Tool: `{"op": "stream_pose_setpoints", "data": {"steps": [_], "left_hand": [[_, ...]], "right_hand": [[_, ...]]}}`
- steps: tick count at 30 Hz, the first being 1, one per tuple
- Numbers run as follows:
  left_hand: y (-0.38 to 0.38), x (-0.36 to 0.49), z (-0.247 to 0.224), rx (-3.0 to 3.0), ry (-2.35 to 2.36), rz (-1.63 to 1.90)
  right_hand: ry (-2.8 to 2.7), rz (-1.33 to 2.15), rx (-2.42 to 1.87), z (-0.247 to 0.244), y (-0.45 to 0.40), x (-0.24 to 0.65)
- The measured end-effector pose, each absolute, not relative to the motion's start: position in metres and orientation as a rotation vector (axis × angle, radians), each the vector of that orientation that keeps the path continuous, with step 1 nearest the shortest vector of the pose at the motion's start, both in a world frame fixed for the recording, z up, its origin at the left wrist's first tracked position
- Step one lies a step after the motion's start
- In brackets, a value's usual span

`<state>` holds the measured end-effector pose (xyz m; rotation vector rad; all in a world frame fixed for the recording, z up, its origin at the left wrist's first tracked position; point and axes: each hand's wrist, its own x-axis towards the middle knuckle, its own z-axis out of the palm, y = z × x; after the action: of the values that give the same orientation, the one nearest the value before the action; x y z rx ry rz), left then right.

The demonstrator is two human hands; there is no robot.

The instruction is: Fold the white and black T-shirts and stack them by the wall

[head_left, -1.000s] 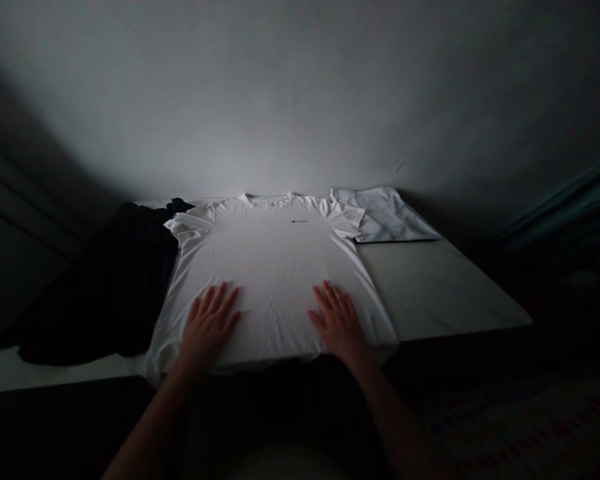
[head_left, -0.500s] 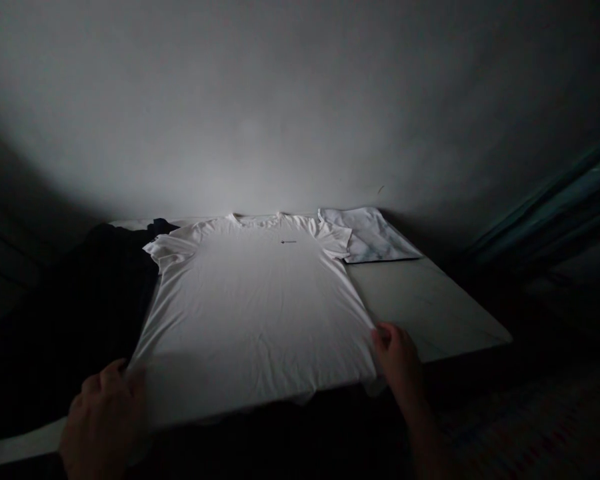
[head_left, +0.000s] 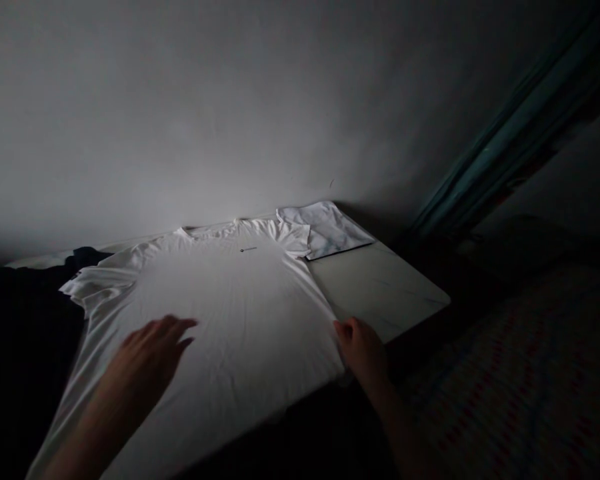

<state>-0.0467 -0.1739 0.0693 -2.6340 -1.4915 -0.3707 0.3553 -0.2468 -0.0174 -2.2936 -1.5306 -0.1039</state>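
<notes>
A white T-shirt [head_left: 215, 300] lies spread front side up, its collar toward the wall and a small dark print on the chest. My right hand [head_left: 361, 350] is closed on the shirt's right side edge, low down near the hem. Over the left half of the shirt, my left hand [head_left: 155, 350] is held with its fingers stretched forward and the thumb apart, nothing in it. Whether it touches the cloth I cannot tell. The shirt's near left part is partly behind my left forearm.
A folded whitish garment [head_left: 327, 230] lies at the back right, beside the shirt's sleeve. The pale marbled tabletop [head_left: 380, 293] shows at the right. Dark clothing [head_left: 25, 333] is heaped at the left. Behind stands a grey wall [head_left: 230, 113]; patterned fabric [head_left: 520, 387] lies lower right.
My left hand has let go of the shirt's lower left edge and moved right, over the cloth. My right hand keeps its grip. The view has turned to the right.
</notes>
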Motion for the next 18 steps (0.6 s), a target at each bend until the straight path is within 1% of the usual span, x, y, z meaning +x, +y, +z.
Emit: {"op": "stream_pose_setpoints", "data": {"steps": [2, 5, 8, 12, 18], "left_hand": [[-0.125, 0.04, 0.084, -2.892, -1.223, -0.265], [-0.053, 0.158, 0.082, -3.029, -1.019, -0.125], [-0.004, 0.229, 0.066, -3.056, -0.881, 0.034], [0.027, 0.256, 0.052, -3.058, -0.765, 0.147], [0.032, 0.262, 0.042, -3.029, -0.816, 0.107]], "right_hand": [[-1.546, -0.245, -2.309, -0.02, -0.251, 0.351], [-1.537, -0.34, -2.289, -0.024, -0.262, 0.352], [-1.527, -0.323, -2.226, -0.027, -0.271, 0.358], [-1.488, -0.312, -2.176, -0.028, -0.277, 0.367], [-1.52, -0.22, -2.05, -0.027, -0.279, 0.372]]}}
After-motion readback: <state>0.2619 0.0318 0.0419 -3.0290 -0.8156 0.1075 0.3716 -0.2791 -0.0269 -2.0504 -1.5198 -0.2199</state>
